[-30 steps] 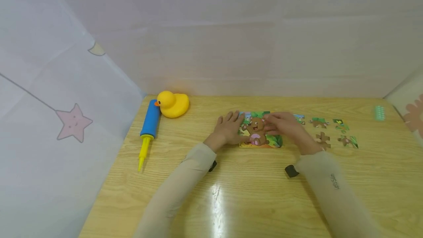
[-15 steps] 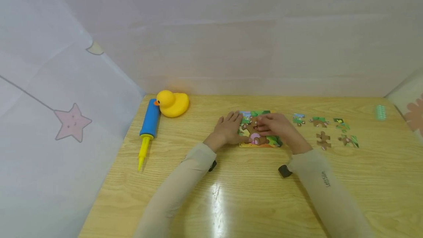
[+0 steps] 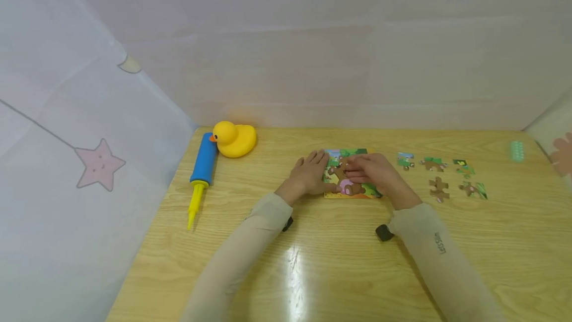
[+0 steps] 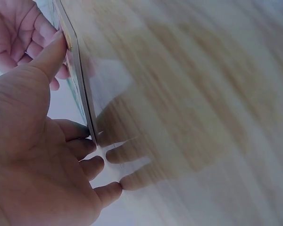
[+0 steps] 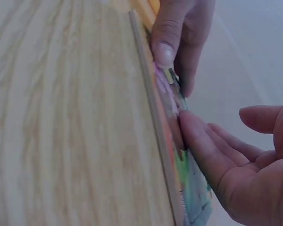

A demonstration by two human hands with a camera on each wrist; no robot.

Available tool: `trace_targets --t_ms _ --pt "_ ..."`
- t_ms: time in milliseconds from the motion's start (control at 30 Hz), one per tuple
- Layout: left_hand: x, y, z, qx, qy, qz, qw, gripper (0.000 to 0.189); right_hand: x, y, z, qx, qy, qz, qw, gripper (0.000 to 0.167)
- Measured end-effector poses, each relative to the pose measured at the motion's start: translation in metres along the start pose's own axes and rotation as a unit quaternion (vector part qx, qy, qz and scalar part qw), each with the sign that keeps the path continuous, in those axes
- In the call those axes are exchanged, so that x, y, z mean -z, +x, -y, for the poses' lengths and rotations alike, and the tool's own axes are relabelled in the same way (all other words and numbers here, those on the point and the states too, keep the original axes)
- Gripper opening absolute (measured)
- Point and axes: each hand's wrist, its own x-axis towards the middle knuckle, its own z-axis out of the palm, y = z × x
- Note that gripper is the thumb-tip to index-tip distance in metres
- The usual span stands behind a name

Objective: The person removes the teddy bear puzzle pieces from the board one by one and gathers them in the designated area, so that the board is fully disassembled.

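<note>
Light wooden desk (image 3: 339,262): colourful bear jigsaw board (image 3: 353,190) sits mid-desk. Left hand (image 3: 308,178) flat, fingers spread, bracing its left edge. Right hand (image 3: 373,173) has moved in from the loose pieces (image 3: 440,188); fingertips press a piece flat, likely seating it.

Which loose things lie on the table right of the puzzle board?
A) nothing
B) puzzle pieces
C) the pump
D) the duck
B: several loose puzzle pieces lie right of the puzzle board, beyond the right hand; the duck and the pump sit far to the left, past the left hand.
</note>
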Motion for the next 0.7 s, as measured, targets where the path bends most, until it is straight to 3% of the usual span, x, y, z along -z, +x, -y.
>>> trace_targets --t_ms 400,700 --pt "-0.0009 0.0004 -0.0017 0.002 0.011 -0.003 0.9999 0.107 -0.0009 -0.0029 0.0047 0.011 -0.002 -0.004 0.9999 0.053" --pt "-0.0020 0.0020 -0.0041 0.008 0.015 -0.003 0.9998 0.107 0.0004 -0.0013 0.0007 0.000 0.051 -0.009 0.9987 0.051"
